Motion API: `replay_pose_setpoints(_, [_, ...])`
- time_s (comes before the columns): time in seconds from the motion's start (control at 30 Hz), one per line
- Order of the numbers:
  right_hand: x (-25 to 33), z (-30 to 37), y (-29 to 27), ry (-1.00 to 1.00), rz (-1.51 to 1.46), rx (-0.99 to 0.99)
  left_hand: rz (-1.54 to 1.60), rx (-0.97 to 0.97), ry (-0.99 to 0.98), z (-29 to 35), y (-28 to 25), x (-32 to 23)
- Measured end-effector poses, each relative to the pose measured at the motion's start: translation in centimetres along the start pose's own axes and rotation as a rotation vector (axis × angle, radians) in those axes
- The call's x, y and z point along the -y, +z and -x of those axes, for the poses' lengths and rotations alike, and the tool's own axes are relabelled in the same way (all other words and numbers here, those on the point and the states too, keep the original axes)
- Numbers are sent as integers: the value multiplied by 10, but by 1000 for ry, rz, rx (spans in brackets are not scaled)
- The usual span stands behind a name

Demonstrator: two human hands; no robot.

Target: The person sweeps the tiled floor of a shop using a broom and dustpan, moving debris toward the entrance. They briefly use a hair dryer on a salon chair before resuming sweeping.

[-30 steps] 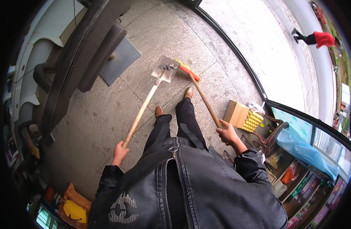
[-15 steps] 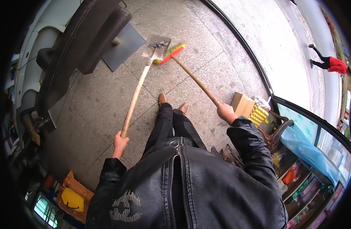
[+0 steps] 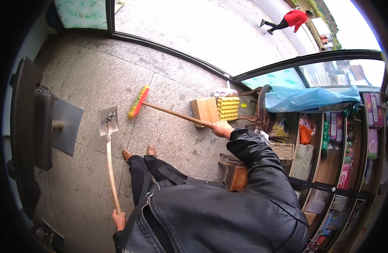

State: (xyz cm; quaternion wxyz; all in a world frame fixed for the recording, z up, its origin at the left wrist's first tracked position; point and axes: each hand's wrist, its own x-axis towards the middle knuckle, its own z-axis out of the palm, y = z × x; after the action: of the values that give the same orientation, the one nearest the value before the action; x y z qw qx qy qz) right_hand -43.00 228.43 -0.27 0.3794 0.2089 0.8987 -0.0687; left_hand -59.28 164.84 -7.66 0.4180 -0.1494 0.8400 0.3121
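My left hand (image 3: pixel 119 220) is closed round the end of a long wooden handle. At its far end is the flat grey blade of a shovel (image 3: pixel 114 131), with a small heap of dark debris (image 3: pixel 109 117) on it. My right hand (image 3: pixel 222 129) grips the end of a broom's wooden stick. The broom (image 3: pixel 138 102) has a red head with yellow-green bristles, and lies to the right of the shovel blade, apart from it. Both tool heads are out over the speckled stone floor (image 3: pixel 168 147), ahead of my brown shoes.
A cardboard box (image 3: pixel 206 110) and yellow egg trays (image 3: pixel 228 109) stand right of the broom stick. Beyond are a carved wooden chair (image 3: pixel 261 110), blue plastic sheeting (image 3: pixel 312 99) and stocked shelves (image 3: pixel 329 168). Dark padded furniture (image 3: pixel 44 126) is at left. Outside the doorway walks a person in red (image 3: pixel 293 19).
My view has turned to the right. The broom head has come away from the shovel blade toward the right, and my right arm reaches further out. Both handles remain held.
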Motion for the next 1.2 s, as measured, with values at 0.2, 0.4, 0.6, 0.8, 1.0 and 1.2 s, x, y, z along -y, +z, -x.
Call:
replay_pose_setpoints(0.2, [74, -89, -17, 168, -743, 4, -100, 4, 84, 17, 2, 45])
replay_pose_setpoints(0.4, [160, -111, 34, 76, -727, -98, -369, 28, 51, 9, -40, 81])
replay_pose_setpoints(0.6, [151, 30, 124, 138, -310, 105, -511, 56, 3, 9, -69, 110])
replay_pose_setpoints(0.8, [145, 112, 136, 199, -342, 71, -713, 84, 41, -28, -105, 119])
replay_pose_setpoints(1.0, [202, 81, 141, 367, -812, -109, -764, 122, 116, -81, -106, 128])
replay_pose_setpoints(1.2, [278, -16, 99, 564, -1295, -7, -818, 124, 135, -108, -100, 125])
